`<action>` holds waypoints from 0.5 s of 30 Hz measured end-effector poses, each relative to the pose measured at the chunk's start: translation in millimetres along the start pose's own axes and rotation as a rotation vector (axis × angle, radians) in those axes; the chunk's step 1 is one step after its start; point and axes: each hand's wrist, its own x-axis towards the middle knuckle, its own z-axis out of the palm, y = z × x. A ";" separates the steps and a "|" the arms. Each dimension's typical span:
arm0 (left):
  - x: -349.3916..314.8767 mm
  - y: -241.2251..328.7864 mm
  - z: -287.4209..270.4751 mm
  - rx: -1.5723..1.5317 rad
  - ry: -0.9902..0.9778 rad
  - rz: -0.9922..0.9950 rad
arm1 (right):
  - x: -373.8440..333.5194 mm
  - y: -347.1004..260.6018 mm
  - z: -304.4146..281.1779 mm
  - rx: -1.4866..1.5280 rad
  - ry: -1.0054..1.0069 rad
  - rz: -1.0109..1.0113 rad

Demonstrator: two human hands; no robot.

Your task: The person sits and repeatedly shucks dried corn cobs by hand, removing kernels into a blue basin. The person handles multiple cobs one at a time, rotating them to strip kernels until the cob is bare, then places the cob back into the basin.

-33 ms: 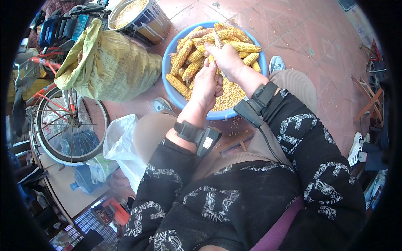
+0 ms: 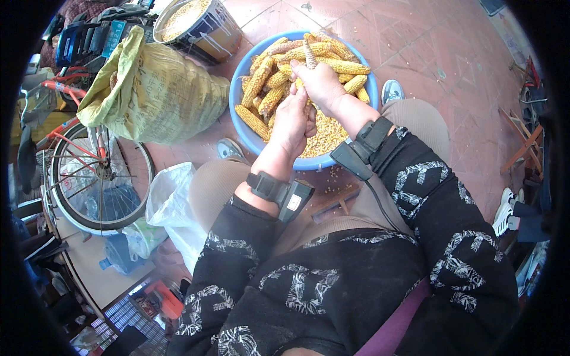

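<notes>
Over a blue basin (image 2: pixel 236 113), both my hands are closed round one corn cob (image 2: pixel 309 54). Its partly bared, pale tip sticks up past my right hand (image 2: pixel 321 86), and the fingers hide most of the rest. My left hand (image 2: pixel 291 121) is curled on the lower part, its thumb pressed up near the right hand. Yellow ears of corn (image 2: pixel 259 83) fill the far and left side of the basin. Loose kernels (image 2: pixel 325 135) lie heaped in its near part, just below my hands.
A full yellow-green woven sack (image 2: pixel 160 89) leans at the left, before a bucket of kernels (image 2: pixel 199 29). A bicycle wheel (image 2: pixel 102 173) and a white plastic bag (image 2: pixel 172 202) are nearer. At the right are a wooden stand (image 2: pixel 525 145) and another person's shoe (image 2: pixel 503 213).
</notes>
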 end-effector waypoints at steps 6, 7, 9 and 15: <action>3.0 0.9 -7.5 -0.149 -0.128 -0.114 | 9.2 11.5 0.4 -0.234 0.158 -0.150; 2.8 0.7 -7.6 -0.161 -0.138 -0.128 | 10.1 12.3 -0.4 -0.288 0.175 -0.164; 2.1 1.4 -8.9 -0.214 -0.153 -0.157 | 11.3 13.2 -0.7 -0.316 0.181 -0.172; 1.6 9.0 -11.1 -0.174 -0.023 -0.062 | 14.2 1.7 -12.2 0.213 -0.133 0.067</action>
